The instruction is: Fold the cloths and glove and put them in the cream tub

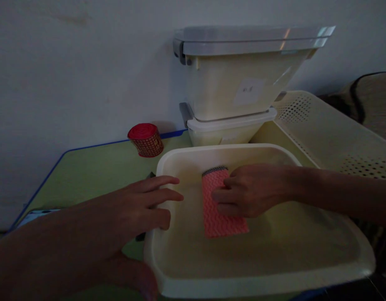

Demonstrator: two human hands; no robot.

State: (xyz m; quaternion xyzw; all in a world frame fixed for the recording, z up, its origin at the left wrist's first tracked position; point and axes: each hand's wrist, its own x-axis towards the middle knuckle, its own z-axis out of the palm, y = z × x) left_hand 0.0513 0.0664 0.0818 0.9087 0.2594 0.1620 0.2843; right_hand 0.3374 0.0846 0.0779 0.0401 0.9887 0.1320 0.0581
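Note:
A folded pink cloth (216,223) with a wavy pattern and a dark checked edge lies inside a cream plastic basin (243,281). My right hand (247,192) reaches in from the right, its fingers curled and pressed onto the cloth's right side. The fingertips are partly hidden. At the basin's left rim is my left hand (139,213), its fingers spread and bent over the edge, with the thumb low outside the wall. Whether it bears on the rim I cannot tell. A dark object (140,237) shows partly beneath that hand.
Two lidded storage boxes (218,88) are stacked behind the basin against the wall. A red roll with a checked side (147,140) stands on the green, blue-edged table (86,175). To the right is a perforated cream plastic basket (333,125), with a beige cushioned thing (376,104) beyond.

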